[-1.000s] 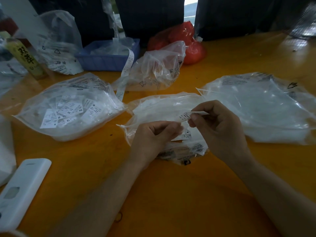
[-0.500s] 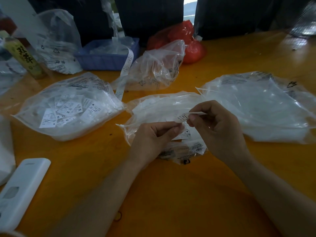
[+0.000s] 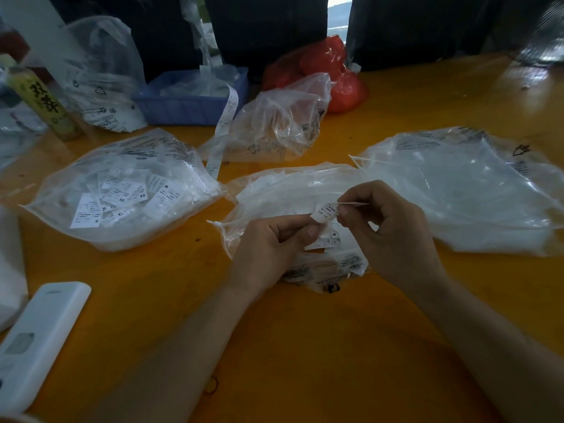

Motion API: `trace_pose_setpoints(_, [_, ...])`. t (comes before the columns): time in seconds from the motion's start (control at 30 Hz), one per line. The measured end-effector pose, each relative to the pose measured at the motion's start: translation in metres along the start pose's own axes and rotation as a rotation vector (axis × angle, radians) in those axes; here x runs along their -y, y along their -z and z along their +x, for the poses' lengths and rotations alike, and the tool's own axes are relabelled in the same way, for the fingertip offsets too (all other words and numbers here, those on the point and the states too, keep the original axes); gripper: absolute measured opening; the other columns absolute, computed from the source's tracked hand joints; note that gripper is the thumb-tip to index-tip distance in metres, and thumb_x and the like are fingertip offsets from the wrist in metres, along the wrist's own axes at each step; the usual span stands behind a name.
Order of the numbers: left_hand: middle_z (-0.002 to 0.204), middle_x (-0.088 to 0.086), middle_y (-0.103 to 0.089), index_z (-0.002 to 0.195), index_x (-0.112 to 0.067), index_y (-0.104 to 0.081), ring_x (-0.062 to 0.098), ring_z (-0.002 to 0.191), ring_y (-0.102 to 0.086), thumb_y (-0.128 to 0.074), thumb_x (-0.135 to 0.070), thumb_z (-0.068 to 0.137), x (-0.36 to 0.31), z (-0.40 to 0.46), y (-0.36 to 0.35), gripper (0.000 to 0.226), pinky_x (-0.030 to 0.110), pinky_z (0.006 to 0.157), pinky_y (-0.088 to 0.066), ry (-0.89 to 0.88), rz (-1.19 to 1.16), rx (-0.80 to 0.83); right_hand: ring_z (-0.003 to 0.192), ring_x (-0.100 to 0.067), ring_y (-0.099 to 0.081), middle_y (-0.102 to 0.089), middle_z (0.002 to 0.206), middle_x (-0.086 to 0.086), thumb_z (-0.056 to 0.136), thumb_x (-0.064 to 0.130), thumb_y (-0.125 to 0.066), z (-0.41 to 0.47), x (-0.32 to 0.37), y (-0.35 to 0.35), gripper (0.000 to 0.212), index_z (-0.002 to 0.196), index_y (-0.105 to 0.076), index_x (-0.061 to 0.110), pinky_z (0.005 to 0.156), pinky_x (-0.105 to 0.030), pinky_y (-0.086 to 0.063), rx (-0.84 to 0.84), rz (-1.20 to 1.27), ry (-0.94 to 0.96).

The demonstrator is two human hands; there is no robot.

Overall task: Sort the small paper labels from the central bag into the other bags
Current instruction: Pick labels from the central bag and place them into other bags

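Several label-filled bags (image 3: 122, 190) beside both hands (image 3: 329, 239).

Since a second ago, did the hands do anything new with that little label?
Barely. The left hand brought its fingertips up to the label, so both hands now pinch it; before, mainly the right hand held it. The bags and the table stayed as they were.

Dim, daylight from the rear gap, glare on plastic, wide-angle edge distortion.

Crinkled clear plastic bags (image 3: 128, 184) (paper labels (image 3: 327, 210)); glossy wood table (image 3: 305, 346).
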State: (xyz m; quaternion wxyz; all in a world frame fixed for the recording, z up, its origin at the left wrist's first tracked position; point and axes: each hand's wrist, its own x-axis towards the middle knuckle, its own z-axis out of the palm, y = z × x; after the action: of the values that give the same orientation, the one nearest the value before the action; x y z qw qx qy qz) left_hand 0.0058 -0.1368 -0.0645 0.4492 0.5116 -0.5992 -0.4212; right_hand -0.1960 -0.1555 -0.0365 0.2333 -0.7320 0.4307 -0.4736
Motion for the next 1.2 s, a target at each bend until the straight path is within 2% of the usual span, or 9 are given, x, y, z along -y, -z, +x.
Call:
trace_pose_setpoints(0.2, [0.106,-0.019,-0.080,0.110,-0.042,-0.078,0.003,0.103,-0.076,-0.076,-0.022,0.097,-0.003,-0.001,-0.002,0.024,0.019,0.088,-0.058,-0.036,0.010,-0.031,0.082,0.000,-0.071,-0.069,0.091,0.016,0.098,0.017,-0.066,0.000,-0.003,0.000,0.010,0.102,-0.061,0.025,0.073,-0.022,-0.059,0.005,-0.030,-0.040])
trace_pose_setpoints(0.33, [0.107,-0.019,-0.080,0.111,-0.040,-0.078,0.003,0.102,-0.076,-0.074,-0.022,0.099,-0.004,-0.002,-0.002,0.022,0.019,0.087,-0.059,-0.037,0.041,-0.014,0.080,-0.001,-0.072,-0.072,0.092,0.011,0.097,0.017,-0.066,-0.001,-0.002,-0.001,0.010,0.102,-0.062,0.024,0.070,-0.021,-0.059,0.003,-0.011,-0.027])
trace_pose_setpoints(0.5, [0.110,-0.016,-0.080,0.116,-0.033,-0.079,0.005,0.103,-0.077,-0.074,-0.023,0.099,-0.006,-0.003,-0.003,0.021,0.023,0.090,-0.060,-0.022,0.033,0.005,0.086,-0.001,-0.069,-0.065,0.090,0.023,0.097,0.015,-0.067,-0.001,-0.003,-0.003,0.009,0.104,-0.063,0.021,0.074,-0.011,-0.054,0.018,-0.053,0.009])
trace_pose_setpoints(0.63, [0.109,-0.009,-0.081,0.114,-0.035,-0.078,0.014,0.100,-0.079,-0.073,-0.031,0.095,-0.008,-0.004,-0.004,0.020,0.035,0.092,-0.063,-0.001,-0.058,0.006,0.085,-0.004,-0.069,-0.066,0.088,0.017,0.095,0.011,-0.069,0.000,-0.005,0.000,0.010,0.105,-0.066,0.015,0.075,-0.011,-0.053,0.032,-0.114,0.047])
trace_pose_setpoints(0.8, [0.101,-0.003,-0.083,0.122,-0.032,-0.074,0.020,0.090,-0.081,-0.070,-0.036,0.093,-0.009,-0.004,-0.001,0.030,0.028,0.082,-0.063,0.054,-0.129,-0.005,0.085,0.000,-0.064,-0.066,0.090,0.018,0.095,0.007,-0.070,0.003,-0.009,0.004,0.012,0.103,-0.068,0.016,0.080,-0.004,-0.047,0.107,-0.138,0.037])
trace_pose_setpoints(0.93, [0.095,0.002,-0.083,0.114,-0.023,-0.073,0.021,0.088,-0.081,-0.073,-0.034,0.090,-0.010,-0.004,-0.002,0.026,0.031,0.073,-0.065,0.097,-0.169,-0.021,0.091,-0.005,-0.063,-0.067,0.091,0.019,0.097,0.017,-0.068,0.003,-0.008,0.003,0.011,0.102,-0.067,0.026,0.081,-0.016,-0.051,0.197,-0.124,-0.002])
trace_pose_setpoints(0.97, [0.095,0.002,-0.083,0.111,-0.022,-0.073,0.021,0.088,-0.081,-0.074,-0.035,0.089,-0.010,-0.004,-0.002,0.025,0.032,0.072,-0.066,0.104,-0.168,-0.028,0.089,-0.006,-0.064,-0.068,0.091,0.017,0.098,0.021,-0.066,0.002,-0.009,0.002,0.006,0.101,-0.068,0.024,0.078,-0.020,-0.053,0.206,-0.123,-0.014])
trace_pose_setpoints(1.07, [0.095,-0.001,-0.083,0.107,-0.024,-0.073,0.020,0.085,-0.081,-0.075,-0.032,0.092,-0.010,-0.004,-0.002,0.018,0.029,0.068,-0.065,0.105,-0.144,-0.040,0.080,-0.015,-0.066,-0.070,0.092,0.003,0.100,0.027,-0.058,0.003,-0.009,0.001,0.018,0.106,-0.072,0.017,0.068,-0.033,-0.055,0.174,-0.167,-0.008])
trace_pose_setpoints(1.2, [0.095,-0.008,-0.083,0.108,-0.032,-0.073,0.019,0.076,-0.081,-0.074,-0.037,0.090,-0.013,-0.005,-0.004,0.018,0.023,0.062,-0.062,0.089,-0.118,-0.051,0.082,-0.003,-0.065,-0.068,0.101,0.010,0.097,0.027,-0.066,0.000,-0.009,-0.003,0.029,0.126,-0.067,0.026,0.073,-0.023,-0.056,0.194,-0.156,-0.033])
